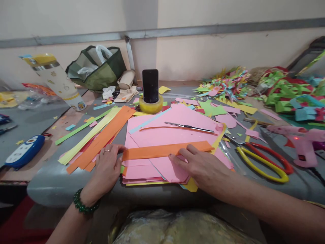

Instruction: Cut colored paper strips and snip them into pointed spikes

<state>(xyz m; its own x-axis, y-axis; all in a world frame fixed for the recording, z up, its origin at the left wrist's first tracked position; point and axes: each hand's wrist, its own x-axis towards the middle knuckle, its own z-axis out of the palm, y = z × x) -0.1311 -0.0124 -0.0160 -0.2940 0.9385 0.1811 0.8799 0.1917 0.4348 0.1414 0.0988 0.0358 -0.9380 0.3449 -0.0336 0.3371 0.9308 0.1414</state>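
Observation:
An orange paper strip lies across a stack of pink paper sheets at the table's front edge. At the strip's left end is my left hand, its fingers curled and closed on that end. My right hand rests on the strip's right part, fingers apart and laid on the paper. Just behind the strip, a slim craft knife lies on the pink paper beside a thin brown-orange strip. Left of the stack, more orange strips lie beside pale yellow strips.
Scissors with red and yellow handles lie at the right, near a pink glue gun. A phone stands in a yellow tape roll. Behind are a bottle, a green bag and colourful paper scraps.

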